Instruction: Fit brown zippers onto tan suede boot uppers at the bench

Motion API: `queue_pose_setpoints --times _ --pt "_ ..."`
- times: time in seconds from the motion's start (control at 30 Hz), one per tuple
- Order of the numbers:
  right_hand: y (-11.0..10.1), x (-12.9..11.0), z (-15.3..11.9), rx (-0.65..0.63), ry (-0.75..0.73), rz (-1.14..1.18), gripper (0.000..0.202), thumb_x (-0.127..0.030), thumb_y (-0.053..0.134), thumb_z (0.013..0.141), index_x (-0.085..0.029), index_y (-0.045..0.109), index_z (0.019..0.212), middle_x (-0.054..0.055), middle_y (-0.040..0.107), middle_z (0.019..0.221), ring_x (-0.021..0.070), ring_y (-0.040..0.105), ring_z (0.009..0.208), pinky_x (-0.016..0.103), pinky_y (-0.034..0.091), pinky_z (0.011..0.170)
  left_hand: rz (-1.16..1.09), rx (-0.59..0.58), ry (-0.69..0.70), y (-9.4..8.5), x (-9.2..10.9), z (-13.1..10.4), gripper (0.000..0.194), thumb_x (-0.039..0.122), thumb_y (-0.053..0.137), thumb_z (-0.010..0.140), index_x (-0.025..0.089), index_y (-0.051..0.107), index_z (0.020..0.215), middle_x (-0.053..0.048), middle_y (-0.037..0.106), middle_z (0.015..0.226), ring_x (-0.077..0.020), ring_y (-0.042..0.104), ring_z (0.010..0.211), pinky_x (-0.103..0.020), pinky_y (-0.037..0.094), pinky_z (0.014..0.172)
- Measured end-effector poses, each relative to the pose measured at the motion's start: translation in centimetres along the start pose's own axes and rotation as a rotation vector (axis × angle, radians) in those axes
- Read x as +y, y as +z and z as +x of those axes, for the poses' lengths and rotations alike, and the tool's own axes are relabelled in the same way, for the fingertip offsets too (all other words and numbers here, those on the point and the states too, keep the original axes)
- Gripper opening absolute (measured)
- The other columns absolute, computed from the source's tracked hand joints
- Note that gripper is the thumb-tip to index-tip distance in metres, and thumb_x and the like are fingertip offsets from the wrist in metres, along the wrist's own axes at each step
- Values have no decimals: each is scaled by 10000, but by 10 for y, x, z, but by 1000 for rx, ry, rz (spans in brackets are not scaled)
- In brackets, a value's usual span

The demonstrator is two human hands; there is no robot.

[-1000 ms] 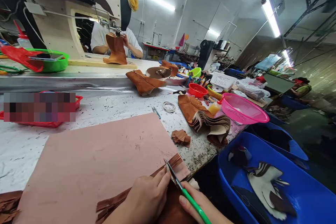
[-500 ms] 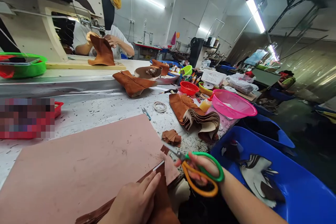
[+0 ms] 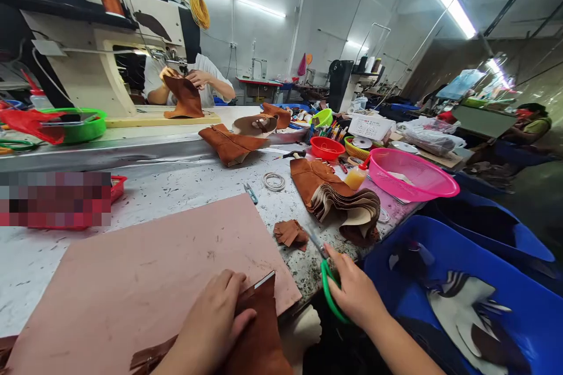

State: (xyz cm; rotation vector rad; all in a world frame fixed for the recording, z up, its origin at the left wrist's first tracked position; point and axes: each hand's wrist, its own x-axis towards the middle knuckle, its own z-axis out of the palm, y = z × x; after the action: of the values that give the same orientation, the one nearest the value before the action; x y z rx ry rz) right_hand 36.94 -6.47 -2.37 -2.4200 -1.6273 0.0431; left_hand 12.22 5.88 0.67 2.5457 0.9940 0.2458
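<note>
My left hand (image 3: pixel 215 316) lies over a brown leather piece (image 3: pixel 268 328), thumb and fingers pressing on it near its upper edge. A narrow white strip (image 3: pixel 264 279) shows along that edge. The leather hangs over the near side of a pinkish board (image 3: pixel 145 269). My right hand (image 3: pixel 354 290) is closed round scissors (image 3: pixel 328 281) with a green handle loop; a bit of orange handle shows behind the fingers. Their blades point up and left, close to a small pile of brown leather scraps (image 3: pixel 291 233). Whether the blades touch the pile I cannot tell.
Folded brown leather pieces (image 3: pixel 338 199), small thread snips (image 3: pixel 250 193) and a ring of white cord (image 3: pixel 273 181) lie beyond the board. A pink basket (image 3: pixel 411 179) stands right. Below is a blue bin (image 3: pixel 382 246). Across the table, a person (image 3: pixel 206 73) works at a sewing machine (image 3: pixel 97 64).
The scissors have swung from the board's corner towards the scrap pile, and the small scrap at that corner is gone. My left fingers have drawn back from the leather's tip. The view has shifted.
</note>
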Motion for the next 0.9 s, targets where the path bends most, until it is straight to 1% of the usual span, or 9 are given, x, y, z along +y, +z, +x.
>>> queue_pose_setpoints --times 0.1,0.2,0.27,0.37,0.47,0.53,0.6,0.7,0.9 --pt "-6 18 12 -37 132 3 476 -275 414 825 -156 390 1286 106 595 1044 220 603 841 305 447 696 -85 -208 -236 -15 12 14 239 187 541 667 197 543 906 -42 613 941 -218 578 876 -308 433 703" --pt "-19 27 33 -77 172 -69 366 -276 507 782 -177 545 1132 91 638 904 245 614 755 314 438 640 -130 -274 -274 -22 18 25 192 152 542 596 208 567 777 4 634 762 -189 592 738 -245 385 560" --pt "-30 21 43 -62 142 -85 321 -215 555 742 -177 601 1058 110 623 936 266 601 808 334 432 676 -162 -299 -281 -22 19 28 170 145 528 590 214 591 731 18 640 715 -167 592 697 -221 360 526" --pt "-38 -10 39 29 -3 35 242 -183 521 773 -178 628 990 111 580 1054 246 557 939 332 417 785 -196 -300 -278 -18 22 28 194 155 484 629 228 623 741 25 653 721 -145 590 674 -212 356 526" --pt "-32 -56 22 34 -349 409 187 -185 454 823 -191 630 887 49 622 896 155 576 824 246 438 734 -208 -264 -251 -13 24 26 200 199 463 674 236 638 763 21 657 771 -145 584 715 -218 373 569" --pt "-22 -79 14 11 -467 535 179 -157 449 814 -187 625 828 31 626 797 139 575 736 227 442 670 -209 -242 -226 -10 25 26 195 212 455 690 233 642 744 20 659 785 -146 576 748 -221 379 606" --pt "-10 -92 10 37 -451 538 180 -132 451 797 -184 623 802 33 627 772 142 573 707 233 439 645 -203 -227 -211 -8 26 28 199 201 446 690 225 642 720 19 661 769 -146 571 747 -226 378 620" --pt "2 -94 12 83 -396 530 181 -101 463 770 -179 626 785 40 634 778 153 577 717 249 441 656 -192 -211 -205 -5 26 30 195 190 447 674 213 640 696 11 662 726 -148 564 701 -232 371 596" --pt "9 -91 14 85 -398 581 160 -101 484 762 -181 622 751 37 639 766 163 571 733 270 457 683 -183 -154 -200 -3 33 29 171 194 460 653 189 629 636 -11 653 677 -151 552 648 -247 368 586"
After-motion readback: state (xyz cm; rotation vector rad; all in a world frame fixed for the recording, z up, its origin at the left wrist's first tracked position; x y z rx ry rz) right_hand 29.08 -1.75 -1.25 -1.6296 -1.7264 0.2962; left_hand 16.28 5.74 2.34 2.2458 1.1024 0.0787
